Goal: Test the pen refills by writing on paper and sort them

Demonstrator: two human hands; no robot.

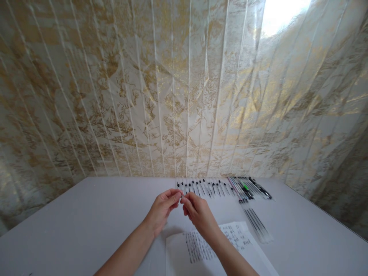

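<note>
My left hand [165, 207] and my right hand [197, 210] meet above the table, fingertips almost touching. Both are closed in a pinch around something small and greyish at the fingertips, mostly hidden by the fingers. Just behind them lies a row of pen refills [198, 188] with black ends, side by side. Below my right hand and forearm is a sheet of paper [178, 253] covered in part with dark handwriting.
At the back right lies a bundle of pens [244, 188], one with a bright green part. In front of it are several dark refills in clear sleeves [255, 222]. A gold-patterned curtain [172, 96] hangs behind the white table [86, 230].
</note>
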